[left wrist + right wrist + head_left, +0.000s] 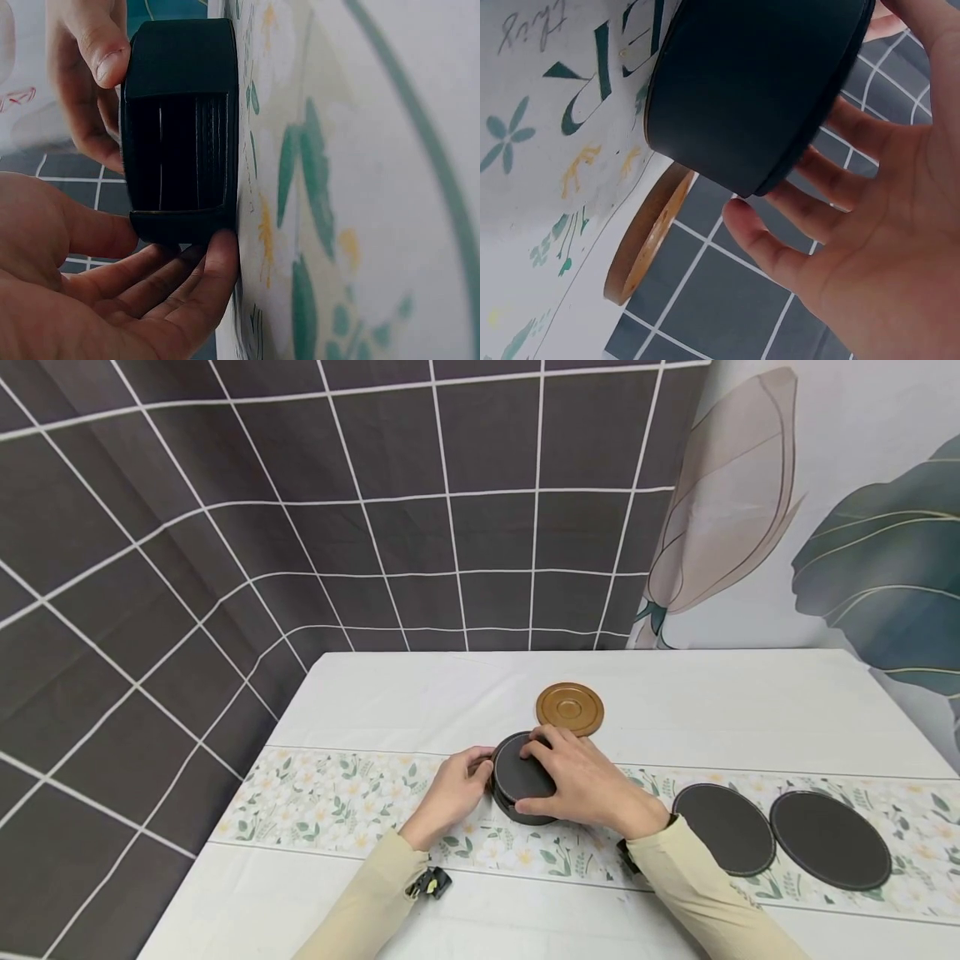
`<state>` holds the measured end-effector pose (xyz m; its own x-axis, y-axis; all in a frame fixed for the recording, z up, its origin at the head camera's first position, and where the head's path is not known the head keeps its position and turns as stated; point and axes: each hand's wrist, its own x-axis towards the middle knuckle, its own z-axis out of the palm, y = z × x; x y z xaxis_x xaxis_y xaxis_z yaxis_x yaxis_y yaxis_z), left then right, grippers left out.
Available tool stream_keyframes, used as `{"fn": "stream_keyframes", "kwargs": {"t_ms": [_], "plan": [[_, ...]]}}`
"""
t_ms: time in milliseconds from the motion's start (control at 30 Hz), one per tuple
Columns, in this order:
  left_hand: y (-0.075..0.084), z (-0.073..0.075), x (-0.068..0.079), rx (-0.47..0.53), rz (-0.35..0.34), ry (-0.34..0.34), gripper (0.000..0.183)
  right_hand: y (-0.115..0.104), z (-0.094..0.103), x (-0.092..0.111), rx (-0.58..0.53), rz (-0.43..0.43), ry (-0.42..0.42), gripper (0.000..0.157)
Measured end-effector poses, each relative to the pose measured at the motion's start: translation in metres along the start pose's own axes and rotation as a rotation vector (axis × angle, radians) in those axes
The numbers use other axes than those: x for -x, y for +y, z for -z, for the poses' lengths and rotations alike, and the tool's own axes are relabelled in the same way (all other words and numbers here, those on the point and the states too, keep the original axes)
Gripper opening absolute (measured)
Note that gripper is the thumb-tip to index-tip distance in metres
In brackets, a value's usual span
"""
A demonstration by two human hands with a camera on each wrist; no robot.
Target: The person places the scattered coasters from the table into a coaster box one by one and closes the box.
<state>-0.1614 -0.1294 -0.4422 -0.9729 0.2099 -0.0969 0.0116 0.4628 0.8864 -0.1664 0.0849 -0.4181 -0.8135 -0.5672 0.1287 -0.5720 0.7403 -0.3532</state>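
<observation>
A round black coaster holder (525, 811) stands on the floral cloth, a flat black coaster (517, 777) on its top. A cutout in its side shows stacked thin layers (211, 154) inside. My left hand (455, 789) grips the holder's left side, thumb near the upper rim and fingers low by the cloth in the left wrist view. Over the top from the right comes my right hand (581, 777), its fingers across the coaster and its thumb at the near rim. In the right wrist view the coaster's edge sits slightly off the holder's rim.
Two black round coasters, one left (726, 829) and one right (831, 840), lie side by side on the floral strip to the right. A brown round wooden disc (570, 708) lies just behind the holder. A dark tiled curtain (480, 535) hangs behind the table (420, 693).
</observation>
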Motion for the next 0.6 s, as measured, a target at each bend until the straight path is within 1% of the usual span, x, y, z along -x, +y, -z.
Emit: {"fn": "stream_keyframes", "kwargs": {"t_ms": [367,600], "plan": [[0.0009,0.0003,-0.0002,0.008,-0.009,0.000,0.034,0.0016,-0.0006,0.0006,-0.023,0.000,-0.005,0.068],[0.0003,0.0006,0.0005,0.047,-0.006,-0.016,0.034,0.0007,-0.0014,0.0009,-0.020,-0.023,-0.033,0.070]]}}
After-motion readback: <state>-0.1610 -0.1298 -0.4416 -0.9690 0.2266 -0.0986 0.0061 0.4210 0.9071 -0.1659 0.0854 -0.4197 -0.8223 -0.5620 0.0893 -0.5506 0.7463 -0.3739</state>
